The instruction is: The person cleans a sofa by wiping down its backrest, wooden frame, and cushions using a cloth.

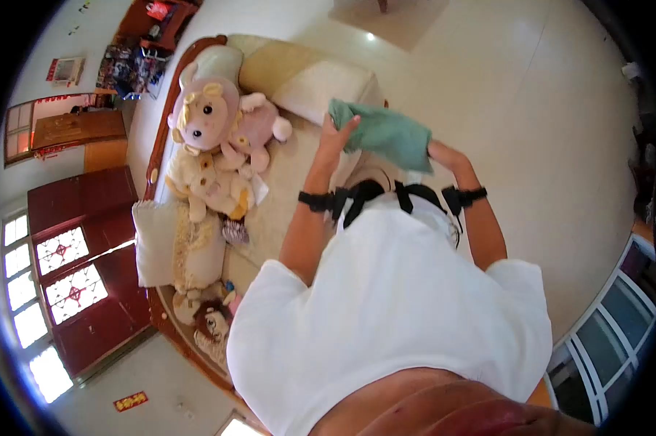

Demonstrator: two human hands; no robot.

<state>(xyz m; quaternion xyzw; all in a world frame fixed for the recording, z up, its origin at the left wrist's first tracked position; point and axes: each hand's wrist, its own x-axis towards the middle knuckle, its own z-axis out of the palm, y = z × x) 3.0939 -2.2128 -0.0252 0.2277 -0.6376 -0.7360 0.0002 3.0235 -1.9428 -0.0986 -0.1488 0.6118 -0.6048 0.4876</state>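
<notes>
A green cloth (392,136), looking folded or bunched, is stretched between my two hands in front of my body. My left hand (335,138) grips its left end, thumb over the fabric. At the lower right edge, my right hand (448,155) pinches the cloth, its fingers partly hidden behind it. Both wrists wear black straps. Beneath the cloth lie the edge of the sofa and the pale floor. To the left of my hands, a large pink plush doll (210,109) leans on the sofa beside a cream plush toy (215,185).
The sofa (284,167) with a wooden frame stands on my left, its padded arm (320,80) ahead. A white cushion (153,243) and several smaller toys rest on it. Dark red doors (88,254) are at far left. A glass-fronted cabinet (611,330) stands at right.
</notes>
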